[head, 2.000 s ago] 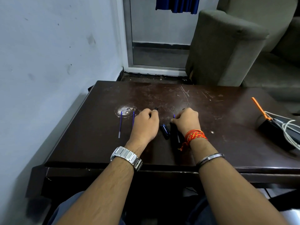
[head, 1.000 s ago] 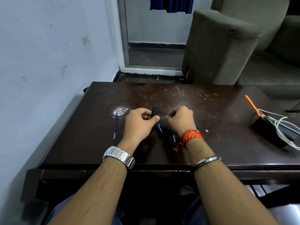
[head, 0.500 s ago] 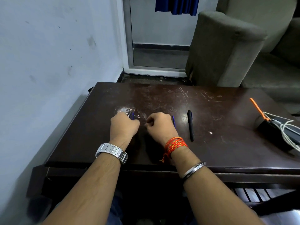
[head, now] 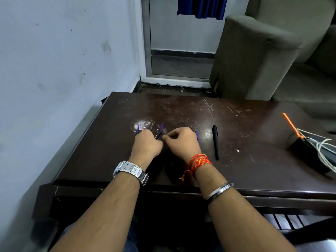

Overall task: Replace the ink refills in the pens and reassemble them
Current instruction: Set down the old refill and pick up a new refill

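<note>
My left hand [head: 147, 144] and my right hand [head: 183, 141] rest close together on the dark brown table [head: 236, 171], fingers curled. A thin dark pen part [head: 158, 135] pokes out from my left hand's fingers, with a blue refill tip [head: 162, 125] just beyond it. My right hand's thumb and finger pinch together beside it; what they hold is hidden. Another blue refill [head: 138, 129] shows behind my left hand, and a third blue refill [head: 197, 136] lies by my right hand. An assembled black pen [head: 215, 142] lies alone to the right.
A black box [head: 309, 154] with white cables [head: 325, 151] and an orange tool [head: 291, 124] sits at the table's right edge. A white wall runs along the left. A grey sofa arm [head: 254, 55] stands behind the table. A pale worn patch [head: 141, 125] marks the tabletop.
Both hands shifted left from the table's middle toward the blue refills. The black pen was set down on the right and lies free. The hands have closed together over a pen part.
</note>
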Demonstrator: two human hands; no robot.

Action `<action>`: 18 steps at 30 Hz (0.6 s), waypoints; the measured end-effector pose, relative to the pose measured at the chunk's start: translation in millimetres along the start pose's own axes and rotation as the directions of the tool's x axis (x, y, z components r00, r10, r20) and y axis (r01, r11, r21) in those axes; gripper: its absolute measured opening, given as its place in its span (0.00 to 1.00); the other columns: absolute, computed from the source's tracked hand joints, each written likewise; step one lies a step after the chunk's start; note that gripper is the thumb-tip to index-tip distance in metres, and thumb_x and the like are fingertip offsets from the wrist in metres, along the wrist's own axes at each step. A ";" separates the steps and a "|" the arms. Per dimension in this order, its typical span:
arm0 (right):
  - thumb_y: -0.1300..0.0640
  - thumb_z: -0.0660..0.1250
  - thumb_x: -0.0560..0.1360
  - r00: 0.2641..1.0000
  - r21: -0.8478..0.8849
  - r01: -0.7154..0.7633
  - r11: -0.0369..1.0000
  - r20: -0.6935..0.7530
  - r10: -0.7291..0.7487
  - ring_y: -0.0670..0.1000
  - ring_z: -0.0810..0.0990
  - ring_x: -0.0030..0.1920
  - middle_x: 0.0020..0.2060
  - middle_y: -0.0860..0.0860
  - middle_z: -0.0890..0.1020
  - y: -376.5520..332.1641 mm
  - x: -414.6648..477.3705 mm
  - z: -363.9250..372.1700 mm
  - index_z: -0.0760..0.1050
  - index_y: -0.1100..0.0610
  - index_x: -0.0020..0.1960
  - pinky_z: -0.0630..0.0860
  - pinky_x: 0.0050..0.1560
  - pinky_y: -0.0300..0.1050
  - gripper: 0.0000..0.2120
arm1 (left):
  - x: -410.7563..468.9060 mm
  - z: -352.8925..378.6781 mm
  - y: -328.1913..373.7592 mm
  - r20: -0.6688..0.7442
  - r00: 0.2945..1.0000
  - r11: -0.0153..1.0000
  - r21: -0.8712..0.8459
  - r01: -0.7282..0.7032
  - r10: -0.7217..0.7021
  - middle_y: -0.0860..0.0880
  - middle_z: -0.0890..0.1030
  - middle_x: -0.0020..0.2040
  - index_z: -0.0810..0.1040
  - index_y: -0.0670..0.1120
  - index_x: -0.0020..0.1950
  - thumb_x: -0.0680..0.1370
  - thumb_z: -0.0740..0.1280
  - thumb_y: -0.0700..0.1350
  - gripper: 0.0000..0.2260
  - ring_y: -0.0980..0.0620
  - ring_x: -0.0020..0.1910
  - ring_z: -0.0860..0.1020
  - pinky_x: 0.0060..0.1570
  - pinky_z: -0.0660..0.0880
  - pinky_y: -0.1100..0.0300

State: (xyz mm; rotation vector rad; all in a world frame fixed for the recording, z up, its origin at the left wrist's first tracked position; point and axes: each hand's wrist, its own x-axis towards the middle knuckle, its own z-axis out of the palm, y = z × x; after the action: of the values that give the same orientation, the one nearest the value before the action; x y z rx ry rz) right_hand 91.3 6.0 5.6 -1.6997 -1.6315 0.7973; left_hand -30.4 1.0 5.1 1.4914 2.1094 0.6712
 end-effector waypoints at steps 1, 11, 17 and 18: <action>0.48 0.72 0.72 0.999 0.061 -0.038 0.997 0.000 0.038 0.53 0.83 0.40 0.36 0.53 0.86 -0.2 1.2 -0.3 0.84 0.56 0.39 0.79 0.46 0.46 0.12 | -0.4 0.9 1.3 0.004 0.999 0.998 -0.039 -0.042 0.042 0.48 0.73 0.32 0.73 0.44 0.36 0.75 0.68 0.47 0.11 0.45 0.36 0.75 0.32 0.68 0.60; 0.56 0.72 0.75 0.959 0.530 0.025 0.848 -0.252 0.129 0.53 0.84 0.37 0.36 0.55 0.85 -5.8 9.8 -17.1 0.82 0.56 0.43 0.83 0.49 0.56 0.04 | -2.7 2.2 8.8 -0.013 0.973 0.844 -0.495 -0.207 0.231 0.52 0.84 0.35 0.82 0.54 0.39 0.72 0.65 0.49 0.06 0.60 0.34 0.79 0.36 0.73 0.62; 0.59 0.69 0.78 0.893 0.596 0.292 0.748 -0.450 0.011 0.43 0.82 0.34 0.33 0.46 0.84 -17.5 4.4 -34.2 0.81 0.49 0.45 0.82 0.43 0.43 0.06 | -3.2 4.7 8.5 -0.004 0.950 0.792 -0.551 -0.262 0.311 0.61 0.84 0.37 0.82 0.66 0.42 0.76 0.67 0.47 0.12 0.57 0.40 0.83 0.48 0.80 0.57; 0.59 0.69 0.78 0.887 0.594 0.312 0.742 -0.462 -0.004 0.42 0.82 0.34 0.34 0.45 0.84 -18.6 3.5 -33.9 0.81 0.49 0.46 0.82 0.43 0.42 0.06 | -3.3 4.9 8.7 -0.006 0.949 0.788 -0.554 -0.267 0.317 0.61 0.85 0.38 0.81 0.69 0.41 0.76 0.68 0.47 0.14 0.56 0.41 0.83 0.49 0.80 0.55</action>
State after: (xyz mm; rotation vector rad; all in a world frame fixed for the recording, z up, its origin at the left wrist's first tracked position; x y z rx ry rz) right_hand 107.0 8.5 41.1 -1.0945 -0.9933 0.7195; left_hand -20.1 0.9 7.1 1.4745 1.4396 1.1876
